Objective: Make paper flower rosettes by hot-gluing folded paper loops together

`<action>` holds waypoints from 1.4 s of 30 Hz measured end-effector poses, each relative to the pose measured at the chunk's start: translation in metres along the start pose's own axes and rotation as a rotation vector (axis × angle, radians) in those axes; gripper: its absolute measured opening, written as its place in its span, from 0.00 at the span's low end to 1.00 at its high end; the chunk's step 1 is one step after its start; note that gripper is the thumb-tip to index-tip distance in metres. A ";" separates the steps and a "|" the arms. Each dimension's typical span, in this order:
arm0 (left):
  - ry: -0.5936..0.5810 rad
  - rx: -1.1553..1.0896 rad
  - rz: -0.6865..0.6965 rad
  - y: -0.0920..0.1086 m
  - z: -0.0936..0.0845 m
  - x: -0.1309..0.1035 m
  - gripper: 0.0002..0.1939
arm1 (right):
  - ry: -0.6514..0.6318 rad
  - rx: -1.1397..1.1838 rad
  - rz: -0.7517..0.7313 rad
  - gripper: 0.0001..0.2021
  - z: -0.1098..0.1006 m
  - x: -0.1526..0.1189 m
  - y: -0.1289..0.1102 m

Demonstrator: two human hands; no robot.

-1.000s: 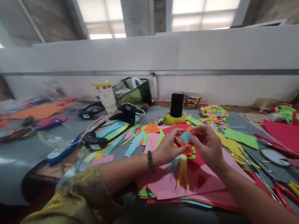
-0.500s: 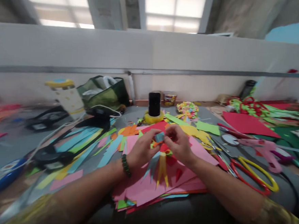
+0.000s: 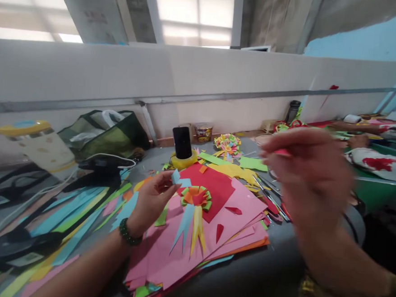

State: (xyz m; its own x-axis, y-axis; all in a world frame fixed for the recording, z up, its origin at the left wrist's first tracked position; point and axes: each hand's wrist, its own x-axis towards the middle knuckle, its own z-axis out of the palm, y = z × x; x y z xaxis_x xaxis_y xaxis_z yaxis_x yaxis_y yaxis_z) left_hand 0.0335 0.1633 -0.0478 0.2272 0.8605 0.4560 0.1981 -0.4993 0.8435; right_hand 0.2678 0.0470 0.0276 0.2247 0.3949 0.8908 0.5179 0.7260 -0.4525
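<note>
The paper rosette (image 3: 196,198) lies over pink sheets (image 3: 163,254) and a red sheet (image 3: 221,191), its orange and green folds and forked tails already made. The light-blue strip (image 3: 184,183), pinched by the left hand (image 3: 152,200), seems not yet attached. The right hand (image 3: 313,174) is raised; its grip I cannot tell, from blur.

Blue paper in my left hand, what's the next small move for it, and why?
I'd probably bring your right hand over to help set the blue paper against the paper rosette. Your left hand alone pinches it, close to the rosette's upper-left edge, while your right hand is raised well off to the side.
</note>
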 end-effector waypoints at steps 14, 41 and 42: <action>-0.464 0.169 0.211 0.021 0.034 -0.044 0.06 | -0.278 -0.986 0.726 0.13 -0.157 -0.030 0.067; -0.763 0.409 0.169 0.015 0.037 -0.039 0.09 | -0.538 -0.490 0.707 0.29 -0.106 -0.024 0.017; -0.758 0.418 0.179 0.015 0.037 -0.039 0.09 | -0.686 -0.397 0.703 0.29 -0.097 -0.029 0.012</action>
State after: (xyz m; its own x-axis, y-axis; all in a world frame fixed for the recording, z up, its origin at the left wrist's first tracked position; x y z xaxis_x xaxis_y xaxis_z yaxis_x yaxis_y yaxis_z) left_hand 0.0629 0.1186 -0.0630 0.8302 0.5408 0.1354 0.3972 -0.7442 0.5371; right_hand 0.3480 -0.0104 0.0000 0.1286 0.9781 0.1634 0.7126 0.0235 -0.7012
